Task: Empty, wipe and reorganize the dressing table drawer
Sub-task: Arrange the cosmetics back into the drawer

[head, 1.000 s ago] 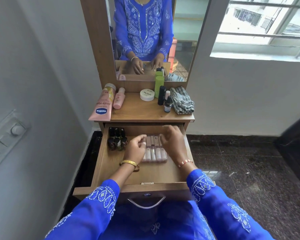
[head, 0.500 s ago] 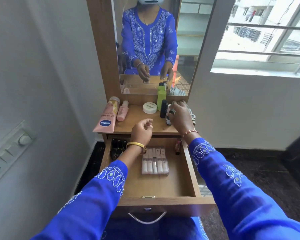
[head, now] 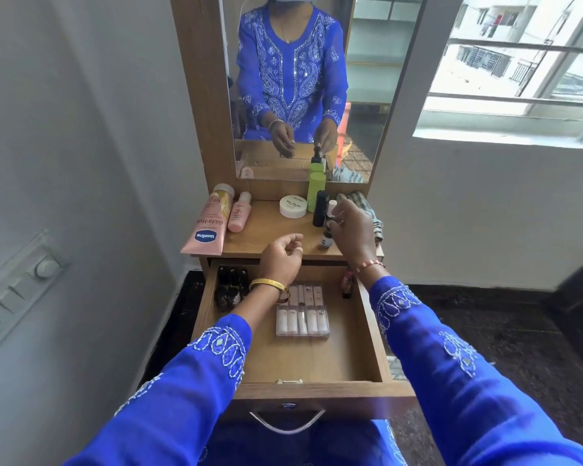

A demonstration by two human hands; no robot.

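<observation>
One small bottle (head: 326,235) in right grip (head: 352,230).

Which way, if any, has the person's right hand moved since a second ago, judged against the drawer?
Yes. The right hand has left the drawer and gone up and back onto the tabletop, now gripping the small dropper bottle.

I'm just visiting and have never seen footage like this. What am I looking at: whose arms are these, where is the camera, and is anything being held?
No machine here: a person wears a camera on the head, looking down at both arms. The mirror reflects them. The right hand closes on a small dropper bottle on the dressing table top. The left hand hovers loosely curled and empty. Below, the open drawer holds a clear case of tubes and small dark bottles.
</observation>
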